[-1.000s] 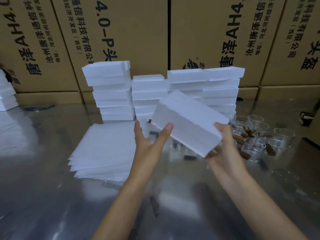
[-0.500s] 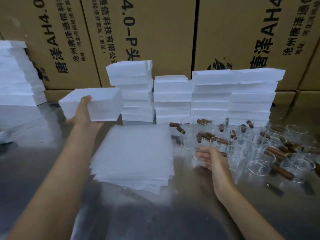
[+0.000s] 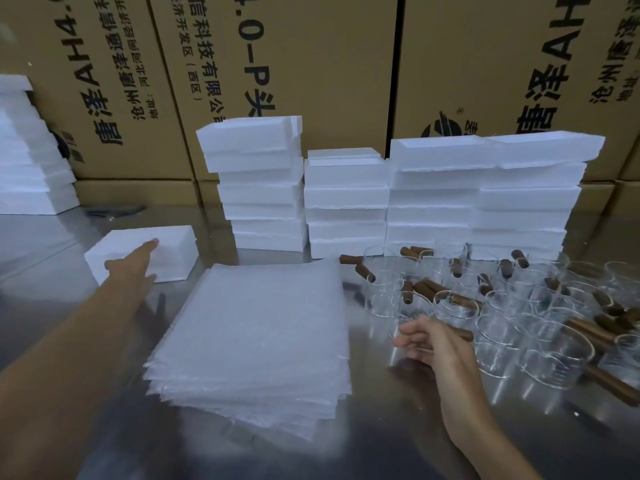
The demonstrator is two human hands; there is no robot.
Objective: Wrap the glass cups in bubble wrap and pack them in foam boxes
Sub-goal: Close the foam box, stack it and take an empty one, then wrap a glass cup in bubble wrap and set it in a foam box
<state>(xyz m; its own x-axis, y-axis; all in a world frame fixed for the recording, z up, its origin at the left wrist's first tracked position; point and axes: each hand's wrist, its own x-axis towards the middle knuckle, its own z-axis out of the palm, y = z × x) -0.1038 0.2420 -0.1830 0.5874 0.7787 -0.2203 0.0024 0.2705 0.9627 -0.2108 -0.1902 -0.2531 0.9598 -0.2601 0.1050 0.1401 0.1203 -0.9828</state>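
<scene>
A single white foam box [image 3: 173, 251] lies on the metal table at the left. My left hand [image 3: 130, 268] reaches over it with straight fingers, the fingertips touching its top. A stack of bubble wrap sheets [image 3: 256, 334] lies in the middle. To its right stand several glass cups [image 3: 540, 348] with brown wooden handles. My right hand [image 3: 440, 351] is at the near edge of that group. Its curled fingers grip one glass cup, whose wooden handle [image 3: 462, 334] shows behind the fingers.
Stacks of white foam boxes [image 3: 346, 202] stand in a row behind the wrap and cups, and another stack [image 3: 27, 168] sits at the far left. Large brown cartons [image 3: 346, 64] form a wall at the back. Reflective table surface [image 3: 381, 427] lies in front.
The foam box held in both hands a second ago was carried left by my left hand and now lies on the table. My right hand went to the cups and took hold of one.
</scene>
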